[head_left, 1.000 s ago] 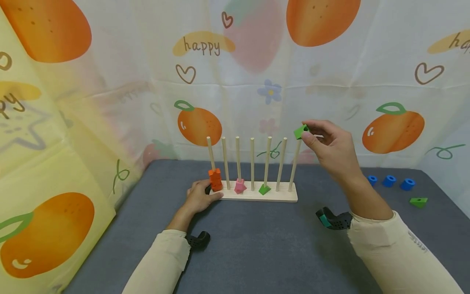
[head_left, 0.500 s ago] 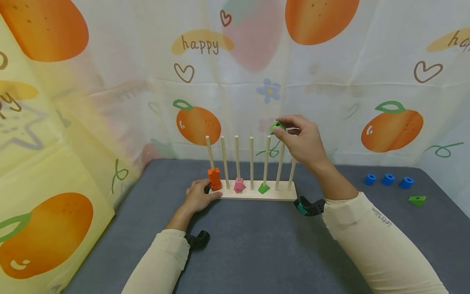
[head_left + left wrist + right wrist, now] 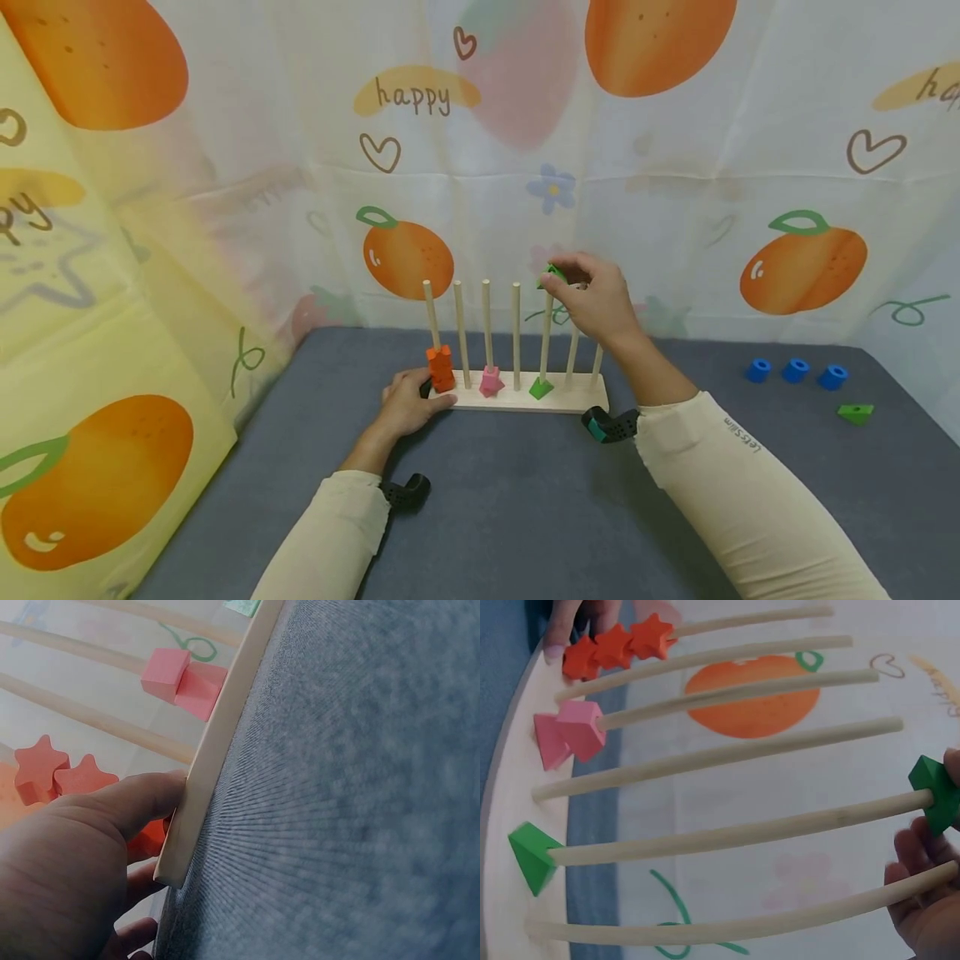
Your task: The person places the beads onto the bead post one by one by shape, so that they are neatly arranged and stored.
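My left hand grips the left end of the wooden peg board, thumb on the front edge and fingers round the end. Beside it, several orange star blocks are stacked on the leftmost peg. Two pink blocks sit on the third peg. A green triangular block lies at the foot of the fifth peg. At that peg's top, my right hand pinches another green triangular block. The peg's tip meets this block's underside; how far it enters is hidden.
On the grey table, three blue cylinders stand at the far right. A loose green triangular block lies in front of them. A printed cloth hangs behind the board.
My right hand has moved left with the green triangular block, from near the rightmost peg to the fifth peg, and come down onto its top. The left hand has stayed on the board.
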`<state>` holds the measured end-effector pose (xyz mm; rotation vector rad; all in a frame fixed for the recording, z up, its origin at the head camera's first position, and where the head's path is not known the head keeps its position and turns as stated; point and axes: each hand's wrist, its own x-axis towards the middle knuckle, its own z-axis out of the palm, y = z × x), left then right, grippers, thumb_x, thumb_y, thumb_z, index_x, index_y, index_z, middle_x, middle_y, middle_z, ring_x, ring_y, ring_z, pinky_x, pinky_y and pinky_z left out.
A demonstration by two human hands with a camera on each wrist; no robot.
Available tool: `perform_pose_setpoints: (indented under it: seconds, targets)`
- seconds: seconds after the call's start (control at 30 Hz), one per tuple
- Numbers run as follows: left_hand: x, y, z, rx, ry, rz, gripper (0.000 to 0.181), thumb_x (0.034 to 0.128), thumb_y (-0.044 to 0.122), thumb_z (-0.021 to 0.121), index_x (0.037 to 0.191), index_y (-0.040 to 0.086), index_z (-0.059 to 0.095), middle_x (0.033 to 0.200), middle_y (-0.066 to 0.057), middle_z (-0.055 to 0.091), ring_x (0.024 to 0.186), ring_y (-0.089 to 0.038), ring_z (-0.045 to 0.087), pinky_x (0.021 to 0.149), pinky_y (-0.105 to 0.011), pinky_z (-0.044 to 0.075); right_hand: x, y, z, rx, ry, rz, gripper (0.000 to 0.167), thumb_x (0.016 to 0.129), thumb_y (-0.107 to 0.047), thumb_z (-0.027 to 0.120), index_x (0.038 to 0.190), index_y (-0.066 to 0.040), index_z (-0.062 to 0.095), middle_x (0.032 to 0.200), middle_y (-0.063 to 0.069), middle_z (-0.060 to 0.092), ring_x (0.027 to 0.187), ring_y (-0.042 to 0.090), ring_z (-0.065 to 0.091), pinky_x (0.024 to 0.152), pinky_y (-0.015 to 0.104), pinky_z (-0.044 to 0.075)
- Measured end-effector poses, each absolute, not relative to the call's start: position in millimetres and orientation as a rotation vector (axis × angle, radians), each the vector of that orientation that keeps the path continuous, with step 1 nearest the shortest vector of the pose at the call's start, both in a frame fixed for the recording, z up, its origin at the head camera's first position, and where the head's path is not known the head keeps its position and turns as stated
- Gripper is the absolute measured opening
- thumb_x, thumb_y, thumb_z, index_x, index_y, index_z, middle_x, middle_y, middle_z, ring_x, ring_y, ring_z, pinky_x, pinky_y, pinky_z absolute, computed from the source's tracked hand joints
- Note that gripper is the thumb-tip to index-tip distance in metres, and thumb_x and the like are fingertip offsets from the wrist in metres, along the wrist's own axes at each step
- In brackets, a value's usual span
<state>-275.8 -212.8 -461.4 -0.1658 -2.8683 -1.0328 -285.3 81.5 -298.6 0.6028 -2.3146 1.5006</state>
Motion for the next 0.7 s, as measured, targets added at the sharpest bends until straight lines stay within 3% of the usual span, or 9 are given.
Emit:
perform_pose_setpoints:
  seconds: [0.27,0.5,0.7]
  targets:
    - [-275.2,-212.6,-461.6,-0.165,-2.866,-1.044,0.059,0.0829,0.036,0.076,0.133,0.009,0.059,0.131,-0.016,0.056,0.128,-0.036,0.035,0.100,-0.054,0.019,-285.2,81.5,-313.8,0.540,-2.247,1.687,0.040,0.091,-0.021,0.069,0.126,-0.002,0.062,0.104,0.013,0.060,0.086,0.024,0.053,0.073,0.033,0.045]
    - [-274.7,-212.5,-461.4,-0.162,-2.868,-1.044,0.060,0.0833,0.035,0.076,0.134,0.009,0.058,0.132,-0.017,0.055,0.128,-0.035,0.034,0.100,-0.054,0.019,-284.4,80.5,-324.5,0.463,-2.161,1.980,0.052,0.090,-0.014,0.070,0.136,-0.004,0.050,0.112,0.016,0.058,0.103,0.026,0.056,0.091,0.038,0.045]
    - [-274.1,-211.9,-461.0,-0.174,-2.861,-1.052,0.058,0.0831,0.035,0.076,0.133,0.010,0.059,0.130,-0.016,0.056,0.127,-0.036,0.035,0.100,-0.054,0.019,-284.9,79.9,-334.5,0.403,-2.104,2.125,0.044,0.089,-0.008,0.068,0.129,0.001,0.054,0.114,0.015,0.056,0.105,0.026,0.053,0.095,0.042,0.042]
